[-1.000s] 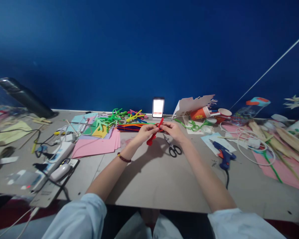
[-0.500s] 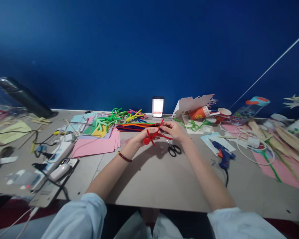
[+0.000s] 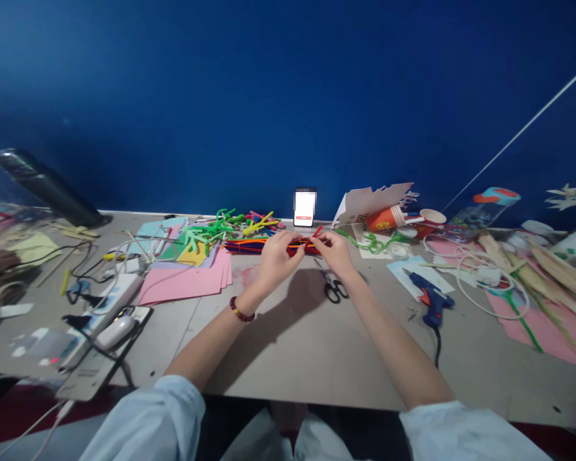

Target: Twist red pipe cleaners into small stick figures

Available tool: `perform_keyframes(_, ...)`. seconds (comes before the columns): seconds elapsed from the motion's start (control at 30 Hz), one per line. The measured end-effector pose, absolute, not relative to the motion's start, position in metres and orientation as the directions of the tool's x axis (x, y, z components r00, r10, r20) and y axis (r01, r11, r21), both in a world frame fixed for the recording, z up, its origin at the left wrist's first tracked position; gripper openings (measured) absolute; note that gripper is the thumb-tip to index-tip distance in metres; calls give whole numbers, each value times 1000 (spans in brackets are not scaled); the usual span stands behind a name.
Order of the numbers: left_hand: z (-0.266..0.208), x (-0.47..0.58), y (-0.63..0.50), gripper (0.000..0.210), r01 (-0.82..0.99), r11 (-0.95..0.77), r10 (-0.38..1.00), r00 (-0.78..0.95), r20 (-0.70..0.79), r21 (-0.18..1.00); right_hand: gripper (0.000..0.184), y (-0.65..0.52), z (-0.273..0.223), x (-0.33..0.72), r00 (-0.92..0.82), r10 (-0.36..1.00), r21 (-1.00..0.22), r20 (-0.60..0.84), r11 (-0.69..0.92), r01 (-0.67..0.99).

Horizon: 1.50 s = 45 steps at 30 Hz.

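Note:
Above the middle of the table my left hand [image 3: 279, 259] and my right hand [image 3: 335, 253] are close together, fingers closed on red pipe cleaners [image 3: 311, 242]. A red tip pokes up between the hands; my left fingers hide much of the rest. Behind the hands lies a bundle of pipe cleaners [image 3: 244, 246] in orange, purple and other colours. Black-handled scissors [image 3: 335, 291] rest on the table under my right wrist, their blades partly covered.
A lit phone [image 3: 304, 208] stands against the blue wall. To the left are pink paper sheets [image 3: 182, 283], green bent pipe cleaners [image 3: 216, 227] and a power strip [image 3: 103, 314]. A blue glue gun [image 3: 432, 301], paper cups [image 3: 384, 219] and a coiled white cable [image 3: 489, 275] lie right.
My left hand has turned, its back now facing me, covering most of the red pipe cleaners that hung in view before. My right hand has shifted slightly.

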<state>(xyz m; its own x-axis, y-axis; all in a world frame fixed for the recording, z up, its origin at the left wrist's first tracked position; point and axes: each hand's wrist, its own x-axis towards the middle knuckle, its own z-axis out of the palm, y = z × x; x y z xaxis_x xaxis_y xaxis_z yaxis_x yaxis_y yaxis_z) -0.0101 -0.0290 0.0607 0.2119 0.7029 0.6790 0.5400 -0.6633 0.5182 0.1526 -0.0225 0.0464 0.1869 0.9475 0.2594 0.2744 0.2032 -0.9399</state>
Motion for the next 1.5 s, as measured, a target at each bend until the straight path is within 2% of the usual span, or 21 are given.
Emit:
perform_keyframes(0.07, 56, -10, -27, 15, 623, -664, 682, 278, 677, 413, 27, -24, 44, 149, 172, 958, -951, 231, 184, 250)
perform_keyframes(0.17, 47, -11, -21, 11, 686, -643, 684, 313, 659, 342, 28, -25, 42, 144, 148, 972, -972, 183, 157, 175)
perform_keyframes(0.27, 43, -13, -17, 14, 700, -640, 687, 338, 643, 316, 27, -24, 41, 141, 118, 981, -983, 154, 140, 121)
perform_keyframes(0.4, 44, -13, -18, 18, 694, -634, 714, 358, 602, 340, 26, -24, 42, 143, 56, 989, -982, 134, 126, 138)
perform_keyframes(0.5, 46, -13, -18, 20, 660, -633, 743, 369, 559, 405, 25, -26, 46, 148, -26, 991, -981, 131, 134, 142)
perform_keyframes(0.6, 49, -14, -15, 22, 537, -603, 797, 386, 464, 589, 25, -29, 56, 154, -123, 983, -977, 133, 151, 150)
perform_keyframes(0.7, 50, -15, -12, 30, 333, -435, 860, 428, 276, 837, 25, -32, 66, 162, -220, 966, -969, 135, 175, 176)
perform_keyframes(0.8, 51, -16, -11, 36, 127, -184, 853, 514, 94, 975, 24, -31, 72, 170, -272, 949, -966, 158, 205, 156)
perform_keyframes(0.97, 50, -16, -14, 32, -71, 28, 786, 618, 22, 997, 24, -27, 65, 175, -292, 950, -976, 115, 162, 143)
perform_keyframes(1.17, 47, -15, -20, 31, -143, 180, 689, 725, -21, 973, 25, -27, 57, 176, -344, 938, -995, 34, 63, 71)
perform_keyframes(1.23, 48, -14, -20, 32, -130, 163, 694, 720, -20, 978, 24, -29, 59, 175, -336, 941, -997, 35, 54, 47)
perform_keyframes(1.3, 51, -14, -20, 32, -98, 65, 749, 663, 16, 993, 22, -31, 63, 173, -313, 948, -998, 56, 64, 13)
perform_keyframes(1.4, 58, -13, -21, 28, 67, -259, 839, 510, 191, 963, 25, -32, 69, 168, -221, 973, -997, 72, 67, -27)
perform_keyframes(1.43, 61, -12, -23, 26, 161, -399, 839, 461, 289, 903, 27, -32, 70, 166, -172, 983, -997, 67, 60, -41)
perform_keyframes(1.5, 64, -11, -28, 24, 378, -623, 777, 402, 485, 685, 31, -30, 68, 161, -58, 997, -996, 52, 47, -74)
